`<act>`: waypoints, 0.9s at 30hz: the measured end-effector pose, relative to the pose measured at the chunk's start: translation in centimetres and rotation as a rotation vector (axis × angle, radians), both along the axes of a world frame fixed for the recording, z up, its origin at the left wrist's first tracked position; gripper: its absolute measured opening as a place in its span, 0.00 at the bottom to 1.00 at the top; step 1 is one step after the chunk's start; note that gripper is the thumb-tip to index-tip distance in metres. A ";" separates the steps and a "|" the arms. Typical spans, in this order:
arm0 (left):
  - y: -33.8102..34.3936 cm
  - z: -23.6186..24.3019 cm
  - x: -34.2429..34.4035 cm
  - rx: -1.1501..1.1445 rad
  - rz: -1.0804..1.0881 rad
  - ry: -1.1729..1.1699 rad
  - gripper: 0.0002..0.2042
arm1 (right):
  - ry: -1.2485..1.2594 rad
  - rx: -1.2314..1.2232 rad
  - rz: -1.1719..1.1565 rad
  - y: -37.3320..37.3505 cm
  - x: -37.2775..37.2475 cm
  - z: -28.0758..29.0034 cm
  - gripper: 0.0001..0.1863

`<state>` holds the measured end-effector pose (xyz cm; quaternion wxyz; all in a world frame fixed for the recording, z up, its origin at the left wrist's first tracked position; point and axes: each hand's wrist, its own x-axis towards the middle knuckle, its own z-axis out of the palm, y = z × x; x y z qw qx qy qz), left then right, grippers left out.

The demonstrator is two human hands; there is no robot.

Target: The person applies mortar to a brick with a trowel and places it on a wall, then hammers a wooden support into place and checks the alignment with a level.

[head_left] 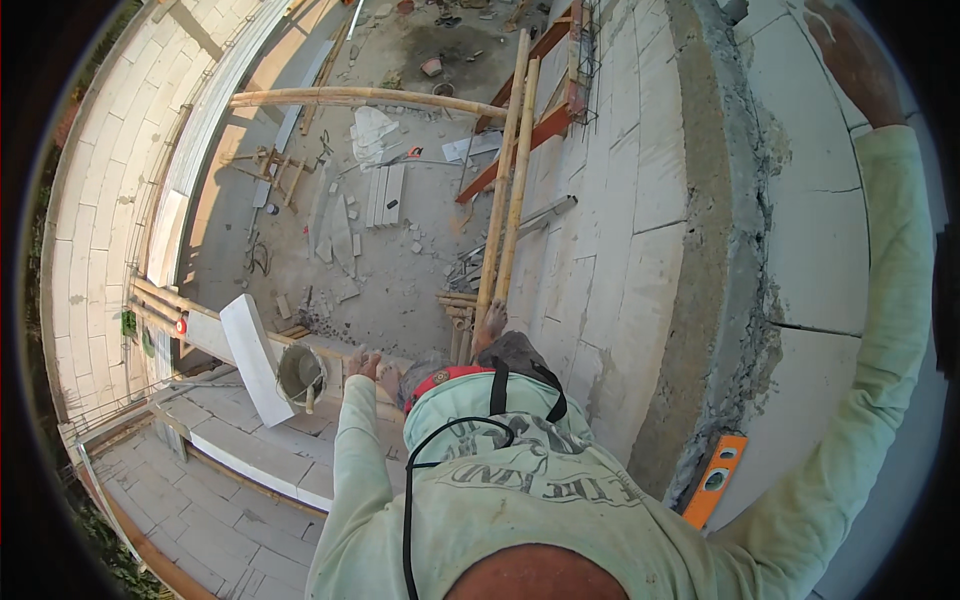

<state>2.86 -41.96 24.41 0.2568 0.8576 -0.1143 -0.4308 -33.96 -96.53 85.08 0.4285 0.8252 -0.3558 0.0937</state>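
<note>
My left hand [363,362] hangs low beside my leg, fingers apart and nothing visible in them. Just left of it stands a round mortar bucket [301,372], with a short handle [310,402] sticking up at its near rim. A long white block [255,360] leans at a tilt against the bucket's left side. My right arm stretches up along the wall, and my right hand [850,60] reaches to large white blocks [805,190] at the far right. Its fingers look stretched out, partly lost at the dark rim. An orange spirit level [715,480] lies near the concrete strip.
A rough concrete band [715,250] runs along the block wall at my right. Bamboo poles [513,180] rise in front of my bare foot [490,326]. Far below, the floor [410,265] holds rubble, stacked blocks [385,196] and a white sack [374,136]. A block ledge [250,455] lies left.
</note>
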 end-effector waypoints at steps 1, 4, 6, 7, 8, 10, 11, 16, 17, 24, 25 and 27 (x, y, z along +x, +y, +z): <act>-0.5 -0.3 0.4 0.008 -0.003 -0.001 0.33 | 0.022 0.161 -0.047 -4.6 -3.3 -2.8 0.17; 2.0 -1.3 0.0 -0.086 0.047 0.047 0.32 | 0.003 0.450 -0.236 -6.3 -3.9 -13.6 0.22; 3.7 -2.1 -0.4 0.017 -0.025 -0.089 0.32 | 0.009 0.489 -0.249 -7.6 -6.3 -18.3 0.24; 4.6 -2.4 -0.7 0.020 -0.023 -0.093 0.32 | -0.056 0.518 -0.331 -7.5 -6.9 -20.1 0.26; 5.9 -2.8 -1.3 0.084 -0.015 -0.069 0.31 | -0.121 0.545 -0.409 -7.4 -7.2 -21.2 0.27; 8.4 -2.9 -2.5 0.154 0.007 -0.055 0.30 | -0.147 0.587 -0.454 -6.6 -5.9 -22.5 0.28; 9.1 -2.3 -3.1 0.173 0.009 -0.016 0.31 | -0.167 0.623 -0.515 -6.3 -5.7 -23.1 0.28; 7.2 0.2 -4.7 0.279 -0.020 -0.045 0.32 | -0.320 0.509 -0.398 -7.2 -7.6 -25.5 0.27; 6.4 0.6 -4.7 0.233 -0.021 -0.035 0.33 | -0.362 0.478 -0.374 -6.7 -7.4 -25.7 0.26; 0.7 1.9 -4.2 0.145 -0.085 -0.103 0.34 | -0.371 0.450 -0.272 -8.7 -9.9 -27.9 0.25; 0.5 1.8 -4.3 0.074 -0.023 -0.086 0.33 | -0.357 0.450 -0.300 -8.4 -9.6 -27.8 0.25; -0.7 2.3 -4.7 0.028 0.048 -0.083 0.33 | -0.353 0.448 -0.325 -8.2 -9.7 -28.1 0.24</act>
